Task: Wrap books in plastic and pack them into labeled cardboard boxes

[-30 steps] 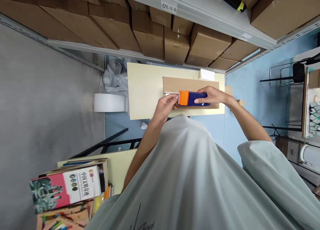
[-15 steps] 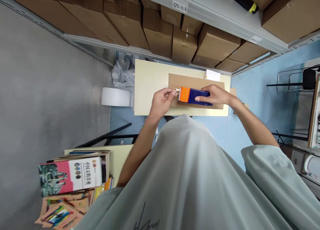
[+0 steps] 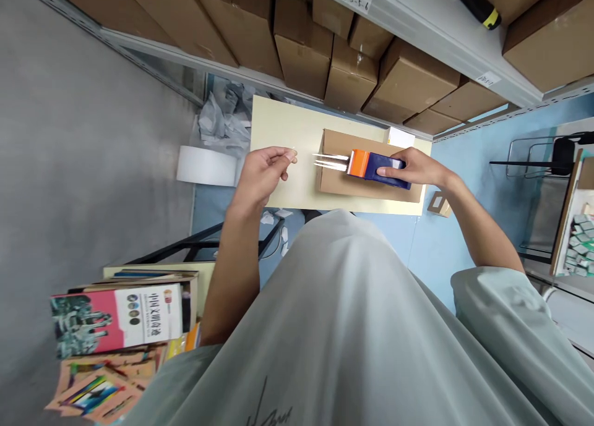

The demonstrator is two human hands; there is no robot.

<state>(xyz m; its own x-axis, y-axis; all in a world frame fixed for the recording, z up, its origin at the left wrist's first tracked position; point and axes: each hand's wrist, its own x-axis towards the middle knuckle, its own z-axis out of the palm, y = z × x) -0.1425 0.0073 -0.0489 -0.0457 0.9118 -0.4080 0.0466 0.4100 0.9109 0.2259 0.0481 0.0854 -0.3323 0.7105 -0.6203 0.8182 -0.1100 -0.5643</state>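
My right hand (image 3: pixel 415 167) grips a dark blue and orange tape dispenser (image 3: pixel 378 168), thumb along its side. It is above a brown cardboard box (image 3: pixel 336 140) that lies on a cream tabletop (image 3: pixel 292 191). Bright streaks on a strip of clear tape (image 3: pixel 331 162) run left from the dispenser's toothed orange end. To the left, apart from the box, my left hand (image 3: pixel 265 172) is closed in a pinch, seemingly on the tape's end. The stretch of tape nearest those fingers is hard to see.
Shelves of cardboard boxes (image 3: pixel 304 49) stand behind the table, with a yellow-black tool handle (image 3: pixel 476 4) on the upper one. Left are a white roll (image 3: pixel 206 165) and crumpled plastic (image 3: pixel 225 120). Books (image 3: pixel 153 315) are piled lower left. A small white box (image 3: pixel 400 136) is at the table's back.
My left hand has moved left, away from the dispenser, and the streaked tape between them has lengthened. The dispenser in my right hand has shifted slightly right; the view has also tilted a little.
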